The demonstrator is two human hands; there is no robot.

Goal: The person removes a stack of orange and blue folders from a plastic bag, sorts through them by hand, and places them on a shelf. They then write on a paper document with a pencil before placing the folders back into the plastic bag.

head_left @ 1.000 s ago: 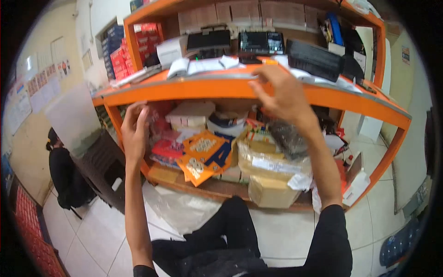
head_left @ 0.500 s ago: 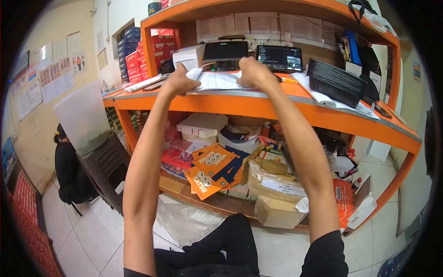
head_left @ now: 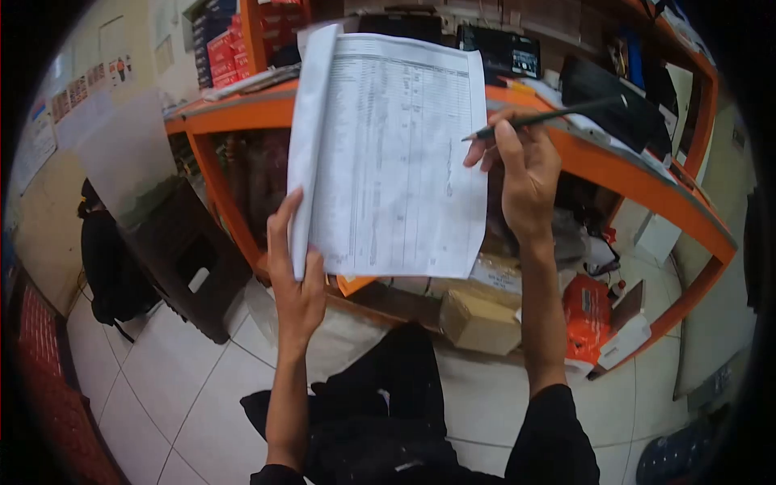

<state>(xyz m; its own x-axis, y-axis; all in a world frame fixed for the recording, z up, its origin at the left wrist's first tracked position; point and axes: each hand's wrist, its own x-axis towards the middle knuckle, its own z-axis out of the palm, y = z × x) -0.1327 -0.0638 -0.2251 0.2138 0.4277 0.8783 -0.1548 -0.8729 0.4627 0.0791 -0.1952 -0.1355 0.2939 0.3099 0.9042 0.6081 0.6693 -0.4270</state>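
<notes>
A printed sheet (head_left: 396, 153) is held up before the shelf (head_left: 638, 174), pinched at its folded edge by the left hand (head_left: 297, 279). A pen (head_left: 550, 117) is gripped in the right hand (head_left: 525, 174) fingers; the sheet is best kept flat and steady for marking.

I can read nothing here. The sheet (head_left: 400, 153) carries a printed table, too small to make out. The far-left wall posters (head_left: 69, 101) are blurred.

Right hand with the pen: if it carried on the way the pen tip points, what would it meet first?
The right hand holds a pen whose tip aims left, at the printed sheet the left hand holds up. The tip would probably meet the sheet's right edge first; depth between them is unclear.
</notes>
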